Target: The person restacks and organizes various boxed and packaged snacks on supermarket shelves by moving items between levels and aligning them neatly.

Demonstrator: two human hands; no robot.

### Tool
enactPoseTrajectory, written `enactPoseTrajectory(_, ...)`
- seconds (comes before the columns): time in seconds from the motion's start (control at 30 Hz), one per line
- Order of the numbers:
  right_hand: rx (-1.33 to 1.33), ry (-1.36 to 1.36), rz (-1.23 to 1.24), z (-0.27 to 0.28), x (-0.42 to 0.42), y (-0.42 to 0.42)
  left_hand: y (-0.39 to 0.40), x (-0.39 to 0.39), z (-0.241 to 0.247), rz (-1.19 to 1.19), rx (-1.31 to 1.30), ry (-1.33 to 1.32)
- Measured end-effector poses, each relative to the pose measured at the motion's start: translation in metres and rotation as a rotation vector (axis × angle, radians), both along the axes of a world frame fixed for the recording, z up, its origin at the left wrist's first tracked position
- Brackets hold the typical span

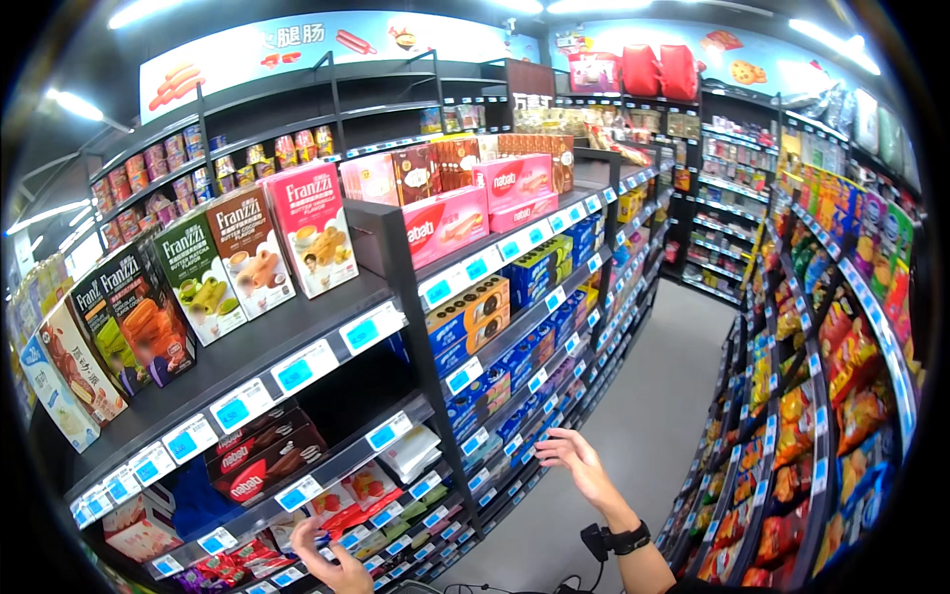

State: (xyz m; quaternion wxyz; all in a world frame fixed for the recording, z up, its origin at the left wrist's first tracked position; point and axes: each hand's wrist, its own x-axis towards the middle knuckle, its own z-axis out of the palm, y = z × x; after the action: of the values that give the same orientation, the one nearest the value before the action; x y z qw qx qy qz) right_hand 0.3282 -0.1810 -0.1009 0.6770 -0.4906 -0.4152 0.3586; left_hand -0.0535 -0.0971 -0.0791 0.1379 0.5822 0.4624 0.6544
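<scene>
My left hand [330, 560] is low in the view, before the lower shelves of snack packets, its fingers apart and nothing in it. My right hand [571, 457] reaches over the aisle floor with fingers spread and empty; a black band is on its wrist. Upright Franzzi cookie boxes stand on the top shelf: a pink box [312, 230], a brown box [251, 252], a green box [199, 278] and a black box [145, 315]. Pink Nabati wafer boxes [445, 223] lie beyond the shelf divider. Dark Nabati boxes [263, 457] sit one shelf lower.
A black shelf upright [427, 327] parts the two bays. The grey aisle floor [631, 386] runs ahead between the shelves. On the right stand racks of bagged snacks [798, 416]. Cup-shaped packs [152, 160] fill shelves behind, and black cables [475, 586] show at the bottom edge.
</scene>
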Motion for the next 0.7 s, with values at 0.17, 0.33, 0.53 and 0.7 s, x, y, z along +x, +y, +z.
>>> enactPoseTrajectory(0.17,0.022,0.026,-0.023,-0.009,0.084,-0.014,-0.007,0.068,-0.032,-0.118,-0.165,0.035)
enactPoseTrajectory(0.33,-0.012,0.036,0.040,0.005,0.123,-0.002,-0.015,0.131,-0.003,-0.084,-0.060,0.059)
enactPoseTrajectory(0.53,0.073,-0.037,0.194,0.024,0.139,0.051,-0.028,0.146,0.003,-0.107,-0.139,0.134)
enactPoseTrajectory(0.7,0.176,-0.203,0.265,0.088,0.120,0.101,-0.042,0.125,-0.002,-0.042,-0.221,0.082)
